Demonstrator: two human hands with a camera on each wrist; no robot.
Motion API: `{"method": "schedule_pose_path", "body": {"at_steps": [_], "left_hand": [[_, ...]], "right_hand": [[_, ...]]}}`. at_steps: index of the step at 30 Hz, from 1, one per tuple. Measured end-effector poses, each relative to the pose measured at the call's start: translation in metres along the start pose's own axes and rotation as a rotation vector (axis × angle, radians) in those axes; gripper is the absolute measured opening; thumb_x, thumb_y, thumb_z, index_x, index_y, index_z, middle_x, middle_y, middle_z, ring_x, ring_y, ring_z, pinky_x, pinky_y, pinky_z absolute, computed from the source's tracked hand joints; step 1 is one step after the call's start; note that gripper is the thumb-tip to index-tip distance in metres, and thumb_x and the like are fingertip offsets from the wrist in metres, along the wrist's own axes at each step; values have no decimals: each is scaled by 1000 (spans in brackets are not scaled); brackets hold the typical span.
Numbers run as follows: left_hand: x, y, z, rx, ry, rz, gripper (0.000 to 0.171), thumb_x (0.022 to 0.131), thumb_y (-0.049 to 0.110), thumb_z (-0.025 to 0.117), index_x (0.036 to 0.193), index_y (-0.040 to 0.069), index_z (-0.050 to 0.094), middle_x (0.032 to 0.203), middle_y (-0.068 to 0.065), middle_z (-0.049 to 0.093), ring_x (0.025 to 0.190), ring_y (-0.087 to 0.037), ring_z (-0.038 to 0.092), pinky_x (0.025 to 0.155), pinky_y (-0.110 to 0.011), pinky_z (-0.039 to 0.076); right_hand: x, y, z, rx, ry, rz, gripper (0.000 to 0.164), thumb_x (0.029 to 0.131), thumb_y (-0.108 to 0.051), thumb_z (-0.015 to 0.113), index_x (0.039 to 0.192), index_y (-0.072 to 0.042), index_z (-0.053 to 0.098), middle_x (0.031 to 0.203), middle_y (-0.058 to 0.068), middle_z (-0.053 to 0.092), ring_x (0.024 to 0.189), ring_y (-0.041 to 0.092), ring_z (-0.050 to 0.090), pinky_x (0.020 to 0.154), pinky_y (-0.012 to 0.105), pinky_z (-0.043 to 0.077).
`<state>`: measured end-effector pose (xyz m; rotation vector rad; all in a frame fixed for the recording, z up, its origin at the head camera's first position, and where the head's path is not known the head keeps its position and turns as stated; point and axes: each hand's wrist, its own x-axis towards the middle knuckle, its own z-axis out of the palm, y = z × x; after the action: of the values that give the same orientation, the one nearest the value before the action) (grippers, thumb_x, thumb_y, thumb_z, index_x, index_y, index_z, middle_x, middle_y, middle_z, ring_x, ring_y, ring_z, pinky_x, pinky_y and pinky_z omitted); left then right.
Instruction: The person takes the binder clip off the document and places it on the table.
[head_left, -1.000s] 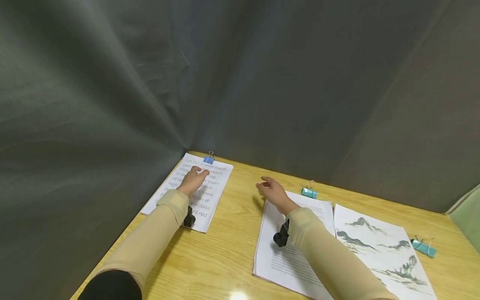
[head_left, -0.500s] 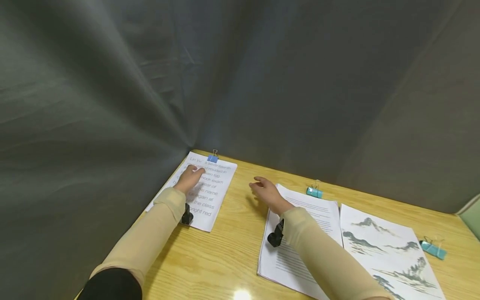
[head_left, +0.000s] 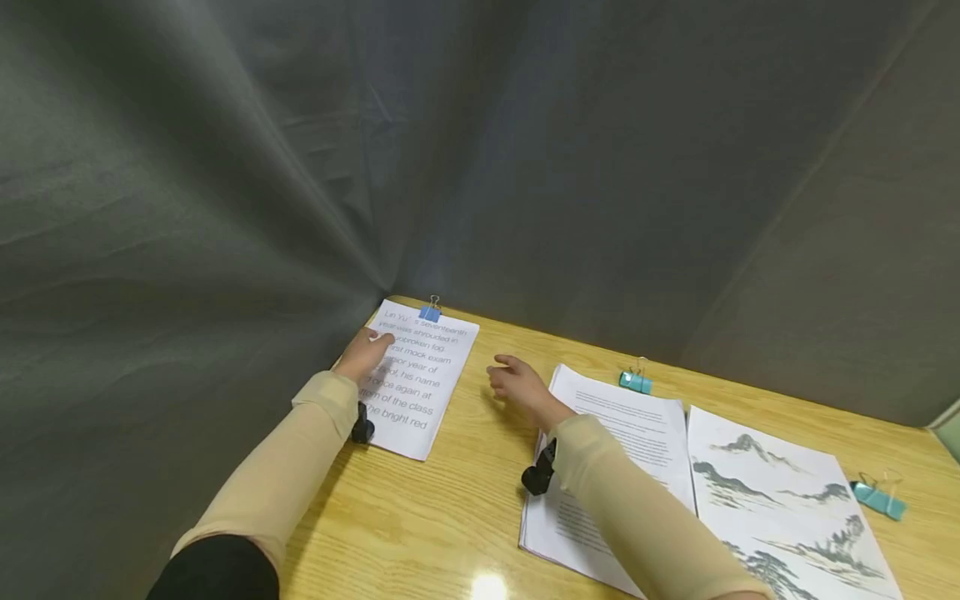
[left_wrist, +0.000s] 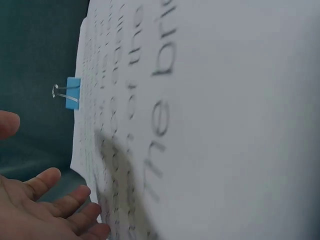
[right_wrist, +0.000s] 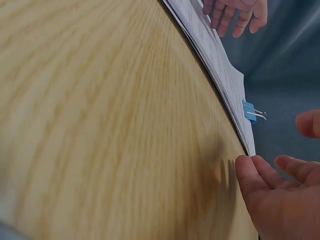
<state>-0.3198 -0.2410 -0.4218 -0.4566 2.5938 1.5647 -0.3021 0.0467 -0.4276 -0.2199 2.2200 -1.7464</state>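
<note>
A stack of printed sheets [head_left: 408, 400] lies at the table's far left corner, with a blue binder clip [head_left: 430, 313] on its top edge. My left hand [head_left: 365, 354] is at the stack's left side, thumb apart and fingers extended. In the left wrist view its fingertips [left_wrist: 82, 192] are close to the paper's edge; whether they touch cannot be told. My right hand [head_left: 519, 385] hovers over bare wood between this stack and another text stack [head_left: 615, 417]. Its fingers are loosely bent and hold nothing.
A sheet with an ink mountain painting [head_left: 787, 500] lies right of the second stack. A teal binder clip [head_left: 635, 382] sits at that stack's top edge, another teal clip [head_left: 879, 500] by the painting. Dark curtains [head_left: 562, 167] stand behind and left of the wooden table [head_left: 405, 525].
My left hand has moved left from over the printed text to the stack's left side. The right hand has shifted left, away from the second stack. The head view has turned slightly.
</note>
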Motion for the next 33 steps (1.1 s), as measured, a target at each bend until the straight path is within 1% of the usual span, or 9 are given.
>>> {"method": "schedule_pose_path", "body": {"at_steps": [2,5,9,12,15,21,28,31,33], "left_hand": [[1,0,-4,6,1,-4,68,104,34,42,156,-7,25,160,-28,29,143,-41,33,119,-51,26],[3,1,-10,3,18,8,68,104,33,42,155,-8,27,158,-28,32,142,-41,34,119,-51,25],[3,-2,-14,4,31,10,60,103,31,41,147,-10,35,145,-28,41,128,-39,41,115,-50,31],[1,-5,-13,-11,20,4,55,103,29,41,141,-11,38,137,-26,43,121,-37,42,111,-49,33],[-1,-6,-13,-52,-6,-15,58,104,29,41,145,-10,35,141,-25,41,124,-36,40,114,-49,31],[-4,1,-15,-98,-49,-47,64,104,29,41,155,-7,26,153,-24,33,135,-37,34,118,-49,26],[-13,6,-12,-111,-69,-41,66,102,29,42,154,-9,26,151,-25,34,134,-39,36,115,-49,29],[-15,8,-8,-115,-84,-35,67,102,31,42,155,-8,25,152,-24,34,133,-38,37,114,-49,31],[-17,10,-5,-133,-94,-48,66,103,32,42,156,-5,24,151,-23,34,133,-38,36,112,-49,32]], "right_hand": [[1,1,2,12,4,8,56,109,-15,50,155,10,31,144,33,50,124,43,56,101,46,50],[3,2,5,26,23,24,54,108,-14,50,154,9,34,143,33,52,123,42,57,100,45,51],[3,5,9,36,19,40,53,108,-14,50,154,10,35,143,34,51,128,43,55,103,46,49],[1,6,12,45,4,52,53,108,-14,50,153,10,36,144,33,51,130,44,54,104,47,48],[-1,5,15,69,-3,64,54,107,-13,50,153,10,36,145,33,50,132,43,53,105,47,48],[-1,1,18,117,-29,86,54,108,-11,48,155,10,33,150,34,44,137,43,48,108,48,45],[0,0,21,175,-46,108,53,107,-10,46,154,11,31,143,32,50,129,42,55,107,46,46],[1,1,19,226,-27,123,53,108,-10,45,154,12,30,143,32,49,125,39,56,106,44,47],[2,2,17,246,-7,133,53,108,-9,45,154,12,30,143,32,47,122,36,57,104,43,48]]}}
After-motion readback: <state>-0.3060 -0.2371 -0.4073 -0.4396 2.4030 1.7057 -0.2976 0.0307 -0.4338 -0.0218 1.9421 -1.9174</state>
